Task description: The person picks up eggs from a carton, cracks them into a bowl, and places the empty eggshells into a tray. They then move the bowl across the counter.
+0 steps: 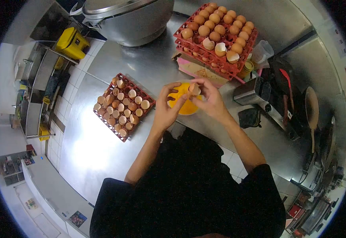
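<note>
A cracked brown eggshell (194,89) is pinched between the thumb and fingers of my right hand (215,104). Below it sits a bowl of bright yellow-orange egg (188,108), partly covered by both hands. My left hand (165,106) hovers over the bowl's left side, fingers curved and apart, its thumb tip close to the shell. To the left lies a red tray (121,137) filled with empty eggshells (122,107). Beyond the bowl, stacked red trays (220,67) carry whole brown eggs (219,29), with several broken shells along the near edge.
A large metal pot (129,23) stands at the back of the steel counter (85,127). A cardboard box (200,70) supports the egg stack. On the right are a metal appliance (249,92), a red spatula (287,81), a pan (311,107) and a clear plastic cup (263,50).
</note>
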Motion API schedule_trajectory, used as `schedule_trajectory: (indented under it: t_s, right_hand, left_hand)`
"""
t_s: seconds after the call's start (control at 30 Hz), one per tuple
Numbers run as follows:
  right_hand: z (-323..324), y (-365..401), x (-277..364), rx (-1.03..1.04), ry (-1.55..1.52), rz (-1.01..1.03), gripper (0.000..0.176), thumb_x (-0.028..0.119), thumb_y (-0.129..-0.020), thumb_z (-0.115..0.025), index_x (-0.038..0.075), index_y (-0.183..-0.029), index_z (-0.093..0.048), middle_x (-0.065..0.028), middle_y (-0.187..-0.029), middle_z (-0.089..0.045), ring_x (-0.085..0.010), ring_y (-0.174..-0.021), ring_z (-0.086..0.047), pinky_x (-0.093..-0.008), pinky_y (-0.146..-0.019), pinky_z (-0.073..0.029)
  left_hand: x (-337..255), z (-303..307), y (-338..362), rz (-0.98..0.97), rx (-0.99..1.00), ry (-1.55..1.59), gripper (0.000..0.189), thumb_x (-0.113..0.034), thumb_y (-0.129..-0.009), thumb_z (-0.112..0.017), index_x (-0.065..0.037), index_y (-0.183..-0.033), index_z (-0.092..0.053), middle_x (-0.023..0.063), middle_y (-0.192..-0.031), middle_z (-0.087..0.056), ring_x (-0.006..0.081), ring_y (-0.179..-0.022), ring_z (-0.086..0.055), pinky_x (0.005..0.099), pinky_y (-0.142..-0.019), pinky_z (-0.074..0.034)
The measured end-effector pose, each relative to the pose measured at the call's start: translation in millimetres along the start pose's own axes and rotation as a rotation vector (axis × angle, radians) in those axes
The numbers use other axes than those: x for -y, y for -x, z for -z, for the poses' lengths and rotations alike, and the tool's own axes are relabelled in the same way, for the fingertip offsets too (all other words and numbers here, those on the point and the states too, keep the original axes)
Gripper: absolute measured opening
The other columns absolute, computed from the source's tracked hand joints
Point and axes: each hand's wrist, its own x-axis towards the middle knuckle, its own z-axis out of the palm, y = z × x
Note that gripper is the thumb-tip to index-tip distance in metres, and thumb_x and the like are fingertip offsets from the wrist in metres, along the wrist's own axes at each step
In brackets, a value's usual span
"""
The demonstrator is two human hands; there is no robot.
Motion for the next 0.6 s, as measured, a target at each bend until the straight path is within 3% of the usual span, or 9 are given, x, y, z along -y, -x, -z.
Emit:
schedule_trajectory:
  t_s: [0.07, 0.13, 0.2, 0.33, 0.4, 0.47, 0.53, 0.6]
  right_hand:
    - [12, -17, 20, -0.037, 0.026, 0.035, 0.052, 0.005, -0.089, -0.083, 0.006, -0.137, -0.062, -0.0082, -0.129, -0.069, -0.0203, -0.116, -0.069, -0.0367, -0.100, -0.056]
    - [34, -43, 53, -0.212, 0.389, 0.252, 0.049, 0.008, -0.089, -0.085, 0.005, -0.133, -0.064, -0.0087, -0.124, -0.071, -0.0214, -0.115, -0.069, -0.0376, -0.101, -0.055]
    - [60, -71, 72, -0.390, 0.516, 0.336, 0.049, 0.014, -0.088, -0.086, 0.005, -0.131, -0.065, -0.0125, -0.121, -0.072, -0.0262, -0.113, -0.071, -0.0396, -0.099, -0.056]
    - [113, -104, 73, -0.459, 0.782, 0.292, 0.052, 0.020, -0.088, -0.086, 0.004, -0.133, -0.065, -0.0173, -0.124, -0.073, -0.0341, -0.113, -0.072, -0.0435, -0.099, -0.056]
    - [117, -116, 70, -0.491, 1.147, 0.425, 0.055, 0.024, -0.087, -0.085, 0.004, -0.135, -0.066, -0.0202, -0.128, -0.071, -0.0402, -0.117, -0.070, -0.0478, -0.100, -0.055]
    - [94, -135, 84, -0.454, 1.140, 0.400, 0.056, 0.024, -0.086, -0.084, 0.005, -0.136, -0.066, -0.0201, -0.132, -0.069, -0.0389, -0.122, -0.067, -0.0513, -0.102, -0.054]
    - [72, -170, 82, -0.042, 0.997, 0.575, 0.041, 0.017, -0.092, -0.076, 0.008, -0.130, -0.068, -0.0163, -0.126, -0.071, -0.0377, -0.123, -0.067, -0.0532, -0.098, -0.054]
    - [54, -213, 63, 0.250, 1.395, 0.519, 0.023, 0.011, -0.095, -0.067, 0.010, -0.118, -0.070, -0.0140, -0.115, -0.073, -0.0381, -0.114, -0.071, -0.0548, -0.090, -0.056]
  left_hand:
    - [1, 3, 1, 0.103, -0.005, 0.105, 0.043, -0.026, -0.103, -0.077, -0.002, -0.137, -0.066, 0.0103, -0.141, -0.068, 0.0205, -0.123, -0.065, 0.0373, -0.101, -0.053]
    - [12, 4, 5, 0.140, -0.037, 0.154, 0.043, -0.027, -0.101, -0.080, -0.007, -0.138, -0.067, 0.0083, -0.136, -0.070, 0.0217, -0.119, -0.066, 0.0389, -0.096, -0.054]
    - [15, 6, 9, 0.151, -0.032, 0.153, 0.043, -0.027, -0.101, -0.080, -0.007, -0.137, -0.067, 0.0080, -0.135, -0.070, 0.0218, -0.119, -0.066, 0.0386, -0.096, -0.054]
    - [26, 7, 19, 0.192, -0.039, 0.168, 0.043, -0.027, -0.101, -0.080, -0.007, -0.137, -0.068, 0.0074, -0.134, -0.069, 0.0212, -0.119, -0.066, 0.0379, -0.095, -0.054]
    - [25, 9, 22, 0.192, -0.047, 0.173, 0.043, -0.027, -0.102, -0.080, -0.006, -0.137, -0.067, 0.0074, -0.135, -0.069, 0.0209, -0.119, -0.066, 0.0373, -0.095, -0.054]
    - [25, 11, 24, 0.205, -0.045, 0.172, 0.043, -0.028, -0.102, -0.080, -0.006, -0.137, -0.067, 0.0074, -0.135, -0.069, 0.0205, -0.119, -0.066, 0.0367, -0.095, -0.054]
    - [29, 10, 27, 0.240, -0.039, 0.236, 0.043, -0.027, -0.103, -0.079, -0.005, -0.138, -0.065, 0.0073, -0.137, -0.068, 0.0198, -0.118, -0.066, 0.0355, -0.096, -0.053]
    - [31, 12, 30, 0.235, -0.030, 0.270, 0.041, -0.025, -0.105, -0.076, -0.005, -0.138, -0.065, 0.0084, -0.139, -0.068, 0.0194, -0.119, -0.065, 0.0350, -0.096, -0.052]
